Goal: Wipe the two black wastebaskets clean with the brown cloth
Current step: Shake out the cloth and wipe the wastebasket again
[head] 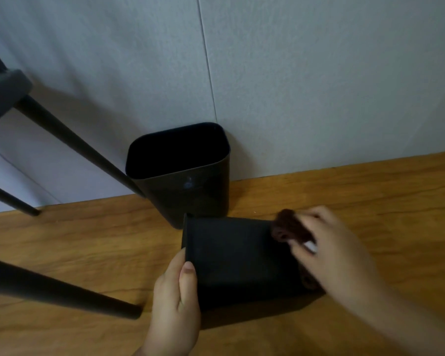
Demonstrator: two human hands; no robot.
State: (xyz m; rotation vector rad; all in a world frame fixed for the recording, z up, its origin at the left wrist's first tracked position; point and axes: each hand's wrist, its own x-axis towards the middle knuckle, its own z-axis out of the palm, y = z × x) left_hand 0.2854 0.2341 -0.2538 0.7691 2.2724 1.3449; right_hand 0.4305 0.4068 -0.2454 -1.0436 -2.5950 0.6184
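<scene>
A wooden floor [370,201] with a warm brown grain fills the lower half of the view and meets a pale grey wall [319,86] that has one thin vertical seam. At 9 o'clock stands dark furniture, of which three slanting black legs [70,140] show, their feet on the floor.

There are two black wastebaskets. One bin [183,173] stands upright at the centre, against the wall, its open mouth showing a dark inside; a small pale smudge marks its front face. The second, the lying bin [237,255], rests on its side on the floor just below the first, at about 6 o'clock from it, with its rim pointing to 9 o'clock and its base to 3 o'clock. The two seem to touch or nearly touch at the near corner; the dim light leaves this unsure.

There is one brown cloth [289,228], bunched at the base end of the lying bin.

The left hand [175,304] enters from 6 o'clock and holds the rim of the lying bin, thumb laid on the upper side, the fingers hidden behind the rim. The right hand [337,253] comes in from 4 o'clock, palm down, its fingers curled round the cloth and pressing it against the bin's base end. This hand is blurred.
</scene>
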